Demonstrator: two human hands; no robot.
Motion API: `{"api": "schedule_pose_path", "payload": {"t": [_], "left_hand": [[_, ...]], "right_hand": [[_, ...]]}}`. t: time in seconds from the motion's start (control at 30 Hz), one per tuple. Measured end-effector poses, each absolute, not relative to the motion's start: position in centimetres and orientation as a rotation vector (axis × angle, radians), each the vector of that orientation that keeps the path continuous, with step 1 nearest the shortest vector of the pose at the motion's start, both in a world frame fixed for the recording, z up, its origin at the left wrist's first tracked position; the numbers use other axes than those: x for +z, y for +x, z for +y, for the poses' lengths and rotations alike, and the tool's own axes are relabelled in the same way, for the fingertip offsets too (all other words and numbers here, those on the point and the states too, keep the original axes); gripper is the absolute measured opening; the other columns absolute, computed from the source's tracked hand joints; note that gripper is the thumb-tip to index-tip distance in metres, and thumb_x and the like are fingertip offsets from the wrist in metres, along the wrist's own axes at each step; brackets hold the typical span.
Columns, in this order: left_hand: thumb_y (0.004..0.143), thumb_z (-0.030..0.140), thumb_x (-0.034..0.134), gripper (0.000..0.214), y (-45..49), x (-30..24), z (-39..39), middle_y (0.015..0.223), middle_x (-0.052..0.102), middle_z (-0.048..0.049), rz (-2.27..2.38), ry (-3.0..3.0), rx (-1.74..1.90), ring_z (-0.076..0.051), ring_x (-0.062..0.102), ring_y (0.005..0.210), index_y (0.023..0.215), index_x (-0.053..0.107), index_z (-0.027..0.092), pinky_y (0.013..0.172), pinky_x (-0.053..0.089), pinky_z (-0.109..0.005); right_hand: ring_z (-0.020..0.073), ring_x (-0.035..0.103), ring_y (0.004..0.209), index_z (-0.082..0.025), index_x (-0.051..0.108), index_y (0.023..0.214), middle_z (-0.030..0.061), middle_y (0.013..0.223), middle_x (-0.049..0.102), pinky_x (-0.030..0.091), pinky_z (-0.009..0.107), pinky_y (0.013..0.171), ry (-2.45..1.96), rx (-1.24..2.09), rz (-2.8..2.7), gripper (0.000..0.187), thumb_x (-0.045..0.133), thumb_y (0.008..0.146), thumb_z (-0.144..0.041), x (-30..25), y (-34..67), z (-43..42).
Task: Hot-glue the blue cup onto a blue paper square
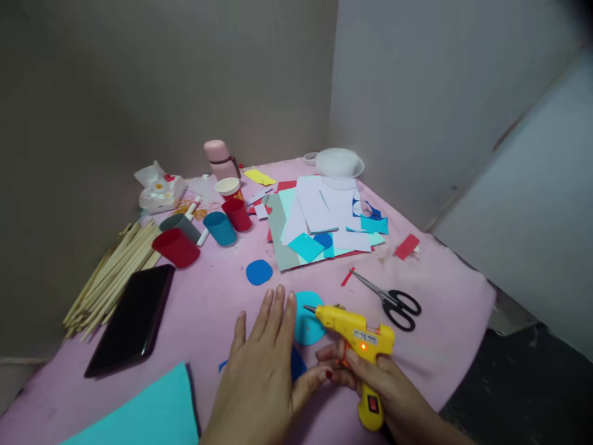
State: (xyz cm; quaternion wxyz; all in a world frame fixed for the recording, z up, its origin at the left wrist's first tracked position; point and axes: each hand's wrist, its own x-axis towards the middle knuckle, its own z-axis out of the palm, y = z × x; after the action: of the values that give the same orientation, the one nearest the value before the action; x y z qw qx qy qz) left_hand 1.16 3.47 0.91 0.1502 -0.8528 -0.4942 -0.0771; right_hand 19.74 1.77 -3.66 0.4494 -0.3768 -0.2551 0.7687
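Note:
My right hand (389, 383) grips a yellow hot glue gun (352, 324), its orange indicator light glowing. The gun's nozzle points left, over a light blue paper circle (308, 334) on the table. Flat and with its fingers stretched out, my left hand (264, 358) lies beside that circle. It partly covers a piece of dark blue paper (297, 366). Just beyond my left fingertips is a dark blue paper circle (259, 272). Black-handled scissors (393, 303) rest to the right, with a thin red paper strip (348, 276) at their tip.
Stacked paper sheets (319, 207) lie on the pink tablecloth (208, 296). On the left are wooden sticks (113, 272), a dark phone or tablet (132, 318), and red (177, 248) and blue cups (221, 228). Behind stand a pink flask (222, 162) and white bowl (340, 164).

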Motion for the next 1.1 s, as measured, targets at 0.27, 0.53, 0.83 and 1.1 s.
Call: {"api": "schedule_pose_path", "payload": {"t": [0.27, 0.53, 0.83, 1.1], "left_hand": [[0.09, 0.057, 0.029, 0.084, 0.6, 0.6, 3.9, 0.141, 0.043, -0.0248, -1.373, -2.452, -0.128, -0.038, 0.046, 0.127, 0.147, -0.009, 0.008, 0.088, 0.043, -0.059], [0.092, 0.053, 0.029, 0.077, 0.4, 0.6, 4.0, 0.145, 0.037, -0.0241, -1.429, -2.502, -0.116, -0.039, 0.04, 0.131, 0.148, -0.007, 0.016, 0.089, 0.042, -0.064], [0.087, 0.057, 0.039, 0.083, 0.7, 1.7, 3.6, 0.147, 0.035, -0.0233, -1.456, -2.468, -0.122, -0.043, 0.037, 0.132, 0.148, -0.007, 0.024, 0.084, 0.037, -0.076], [0.096, 0.047, 0.02, 0.052, -0.2, 3.9, 2.7, 0.152, 0.033, -0.0083, -1.887, -2.498, -0.501, -0.029, 0.031, 0.138, 0.147, 0.011, 0.036, 0.105, 0.016, -0.072]], "right_hand": [[0.0223, 0.065, 0.09, -0.015, 0.073, 0.09, 0.0094, 0.094, 0.071, 0.047, 0.037, 0.084, -0.865, 1.902, -0.65, 0.032, 0.071, 0.078, -0.045, -3.7, 20.0, 1.7], [0.0211, 0.065, 0.088, -0.014, 0.073, 0.091, 0.0081, 0.092, 0.071, 0.048, 0.035, 0.082, -0.846, 1.922, -0.623, 0.033, 0.072, 0.077, -0.044, -3.7, 19.9, 1.6], [0.019, 0.065, 0.086, -0.015, 0.073, 0.086, 0.0065, 0.089, 0.072, 0.047, 0.033, 0.081, -0.819, 1.926, -0.588, 0.028, 0.072, 0.077, -0.041, -3.9, 19.9, 1.6], [0.0196, 0.065, 0.088, -0.017, 0.074, 0.092, 0.0077, 0.093, 0.073, 0.047, 0.032, 0.078, -0.85, 1.919, -0.628, 0.028, 0.07, 0.08, -0.042, -3.7, 20.1, 1.5]]}}
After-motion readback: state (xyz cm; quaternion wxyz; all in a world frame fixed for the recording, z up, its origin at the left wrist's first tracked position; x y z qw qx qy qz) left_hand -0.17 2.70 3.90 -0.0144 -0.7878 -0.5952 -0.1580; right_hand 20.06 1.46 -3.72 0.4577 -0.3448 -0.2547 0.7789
